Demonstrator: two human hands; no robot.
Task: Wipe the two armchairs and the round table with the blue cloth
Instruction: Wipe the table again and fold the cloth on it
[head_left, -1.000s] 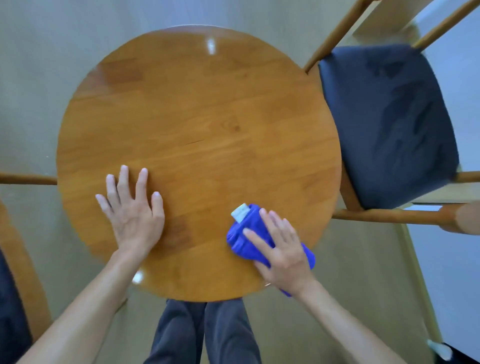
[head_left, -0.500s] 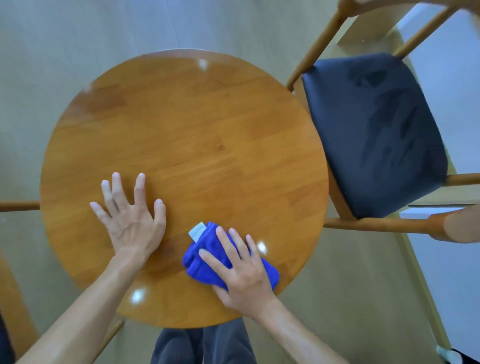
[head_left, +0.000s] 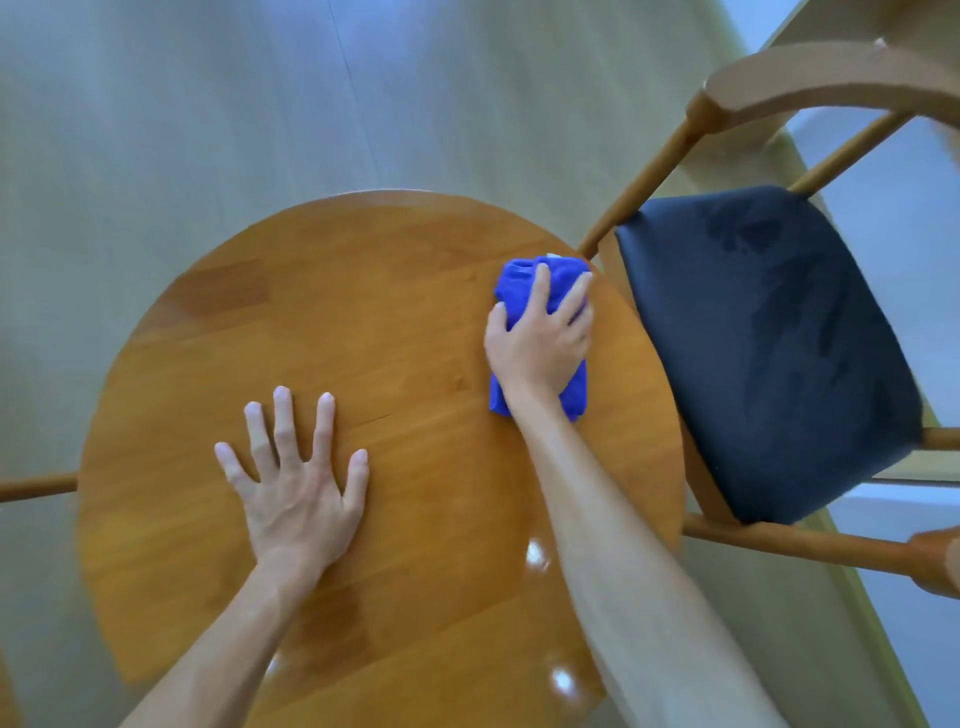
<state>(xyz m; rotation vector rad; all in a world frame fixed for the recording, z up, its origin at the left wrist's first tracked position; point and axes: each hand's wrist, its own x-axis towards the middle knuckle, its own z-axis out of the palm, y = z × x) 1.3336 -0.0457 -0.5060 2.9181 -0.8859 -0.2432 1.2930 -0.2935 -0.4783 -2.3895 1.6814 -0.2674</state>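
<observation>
Worktop (head_left: 363, 322) wipe underway: right hand (head_left: 540, 348) grips blue cloth (head_left: 524, 283) at far-right edge; left hand (head_left: 298, 493) flat, braced. Next: sweep the uncovered far side.

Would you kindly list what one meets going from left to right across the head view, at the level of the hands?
Left hand flat on the round table → right hand pressing the blue cloth → armchair with its dark seat.
</observation>
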